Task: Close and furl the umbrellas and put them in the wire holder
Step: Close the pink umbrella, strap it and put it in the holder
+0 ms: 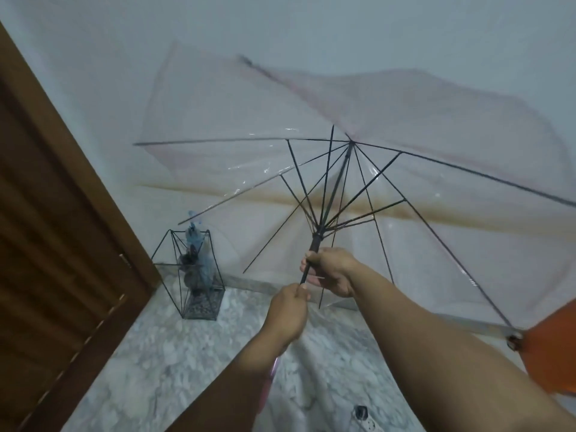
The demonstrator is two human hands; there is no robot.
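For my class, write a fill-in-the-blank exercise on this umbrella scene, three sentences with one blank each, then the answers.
1. The canopy of the open umbrella is made of clear ____.
2. Both the left hand and the right hand grip the umbrella's black ____.
3. The wire holder stands on the floor beside the brown ____.

Answers: plastic; shaft; door

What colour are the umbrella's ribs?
Black, thin ribs under a clear, pink-tinged canopy; head view.
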